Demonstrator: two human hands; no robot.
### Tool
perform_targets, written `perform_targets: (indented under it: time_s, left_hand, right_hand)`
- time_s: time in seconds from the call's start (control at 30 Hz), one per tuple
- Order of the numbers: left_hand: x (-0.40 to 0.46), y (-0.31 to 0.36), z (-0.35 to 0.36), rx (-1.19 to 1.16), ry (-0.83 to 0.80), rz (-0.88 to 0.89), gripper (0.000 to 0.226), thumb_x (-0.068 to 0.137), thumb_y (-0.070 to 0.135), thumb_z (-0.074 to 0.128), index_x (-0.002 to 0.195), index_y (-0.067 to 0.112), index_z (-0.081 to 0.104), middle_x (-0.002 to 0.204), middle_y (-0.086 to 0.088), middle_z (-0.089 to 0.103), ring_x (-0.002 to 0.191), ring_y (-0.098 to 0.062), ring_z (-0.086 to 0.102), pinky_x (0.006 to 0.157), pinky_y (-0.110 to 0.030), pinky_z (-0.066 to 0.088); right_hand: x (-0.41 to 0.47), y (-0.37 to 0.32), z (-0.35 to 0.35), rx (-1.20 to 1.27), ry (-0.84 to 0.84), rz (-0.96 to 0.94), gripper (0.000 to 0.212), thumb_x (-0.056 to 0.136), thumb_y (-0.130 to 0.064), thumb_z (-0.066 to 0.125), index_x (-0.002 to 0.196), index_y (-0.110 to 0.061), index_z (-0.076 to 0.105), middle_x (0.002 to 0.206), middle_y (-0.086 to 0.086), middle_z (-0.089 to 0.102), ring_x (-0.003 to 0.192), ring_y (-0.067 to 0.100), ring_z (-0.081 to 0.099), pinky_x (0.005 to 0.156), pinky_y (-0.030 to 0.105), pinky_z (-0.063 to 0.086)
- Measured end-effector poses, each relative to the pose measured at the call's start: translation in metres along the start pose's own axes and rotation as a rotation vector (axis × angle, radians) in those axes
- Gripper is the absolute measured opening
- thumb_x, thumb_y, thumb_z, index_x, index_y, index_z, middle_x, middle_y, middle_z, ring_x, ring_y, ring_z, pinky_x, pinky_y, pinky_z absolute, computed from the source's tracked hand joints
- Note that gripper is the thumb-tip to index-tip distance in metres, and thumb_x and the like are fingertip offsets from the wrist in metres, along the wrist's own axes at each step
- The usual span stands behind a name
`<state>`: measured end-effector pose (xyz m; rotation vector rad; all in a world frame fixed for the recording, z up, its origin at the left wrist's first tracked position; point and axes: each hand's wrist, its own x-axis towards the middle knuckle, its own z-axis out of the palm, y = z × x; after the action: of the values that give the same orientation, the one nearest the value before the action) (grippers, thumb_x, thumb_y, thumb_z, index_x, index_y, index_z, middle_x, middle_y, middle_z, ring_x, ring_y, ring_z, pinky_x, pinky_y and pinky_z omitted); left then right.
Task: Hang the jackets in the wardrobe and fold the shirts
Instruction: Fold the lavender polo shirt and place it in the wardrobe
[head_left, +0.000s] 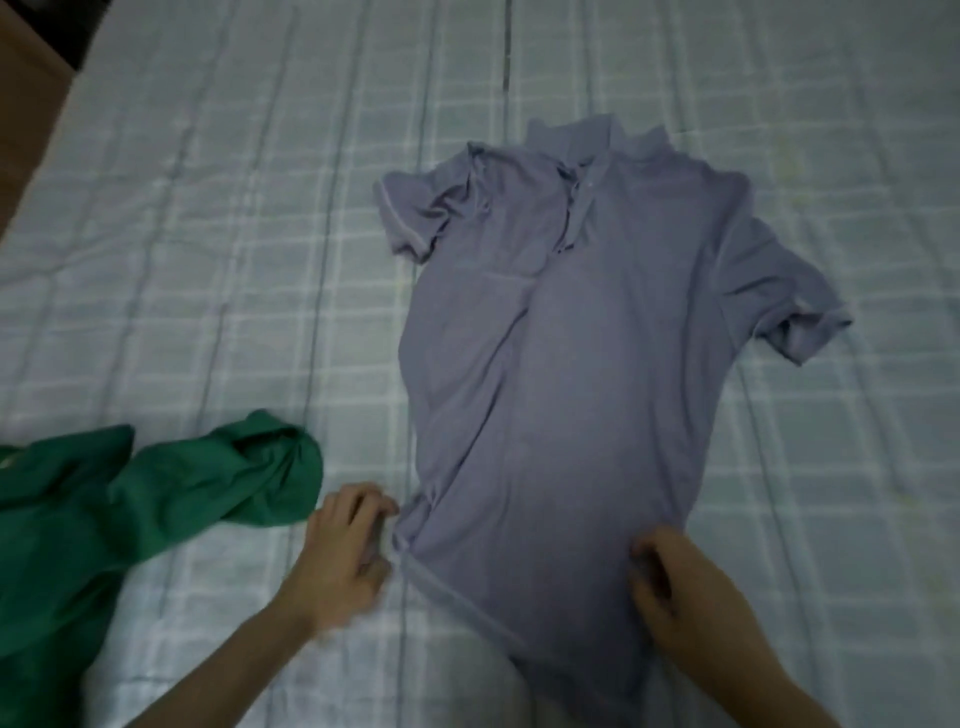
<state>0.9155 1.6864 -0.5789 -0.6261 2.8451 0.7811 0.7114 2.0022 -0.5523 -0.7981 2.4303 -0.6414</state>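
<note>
Polo shirt (561, 364) laid face up on the checked bedsheet (208, 208).
Its lower hem is pinched at the left corner by the left hand (345, 545) and gripped at the right by the right hand (675, 587); a green garment (130, 499) is bunched left of the shirt.

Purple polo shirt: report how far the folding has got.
Done: the purple polo shirt lies spread face-up on the checked bedsheet, no fold made. In hand: the left hand and right hand each grip its hem. Left: folding it, then the crumpled green garment.
</note>
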Motion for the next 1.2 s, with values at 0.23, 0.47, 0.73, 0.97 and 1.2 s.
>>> perform_targets:
  time_s: [0.23, 0.47, 0.73, 0.97, 1.2]
  left_hand:
    - [-0.002, 0.061, 0.011, -0.449, 0.151, -0.179, 0.020, 0.079, 0.041, 0.056, 0.087, 0.022, 0.057, 0.094, -0.003, 0.056, 0.082, -0.023, 0.054, 0.075, -0.041, 0.050]
    - [-0.024, 0.095, -0.007, -0.916, 0.382, -0.373, 0.022, 0.089, 0.000, 0.059, 0.073, 0.006, 0.046, 0.064, -0.008, 0.045, 0.062, -0.011, 0.044, 0.063, -0.030, 0.040]
    - [-0.046, 0.107, -0.021, -0.835, 0.260, -0.241, 0.022, 0.089, 0.014, 0.067, 0.083, 0.010, 0.046, 0.069, -0.002, 0.057, 0.065, -0.010, 0.054, 0.061, -0.025, 0.044]
    - [-0.071, 0.064, -0.051, 0.015, 0.254, -0.197, 0.050, 0.067, -0.001, 0.061, 0.103, 0.030, 0.044, 0.106, 0.006, 0.046, 0.083, -0.022, 0.055, 0.060, -0.038, 0.048]
    - [-0.076, 0.041, -0.047, -0.060, 0.335, -0.258, 0.051, 0.061, -0.023, 0.057, 0.089, 0.019, 0.058, 0.094, -0.004, 0.052, 0.081, -0.025, 0.052, 0.067, -0.027, 0.044]
  right_hand:
    - [-0.054, -0.001, 0.033, -0.291, -0.057, -0.131, 0.040, 0.060, -0.058, 0.055, 0.081, -0.024, 0.051, 0.083, 0.001, 0.049, 0.071, 0.025, 0.056, 0.046, 0.033, 0.045]
    - [-0.067, 0.004, -0.006, 0.666, 0.493, 0.564, 0.019, 0.089, -0.008, 0.040, 0.082, -0.014, 0.056, 0.071, 0.014, 0.057, 0.063, 0.032, 0.062, 0.050, 0.030, 0.048]
    - [-0.085, 0.003, -0.057, 0.552, 0.369, 0.426, 0.006, 0.082, -0.018, 0.056, 0.087, -0.015, 0.058, 0.077, 0.009, 0.056, 0.066, 0.021, 0.050, 0.062, 0.030, 0.038]
    - [-0.104, 0.046, -0.113, -0.119, 0.419, 0.273, 0.035, 0.072, -0.020, 0.043, 0.099, -0.009, 0.061, 0.085, 0.011, 0.047, 0.072, 0.035, 0.054, 0.069, 0.035, 0.038]
    - [-0.114, 0.100, -0.118, -0.189, 0.437, 0.374, 0.043, 0.064, -0.008, 0.047, 0.096, -0.025, 0.071, 0.094, 0.017, 0.060, 0.078, 0.038, 0.063, 0.074, 0.044, 0.054]
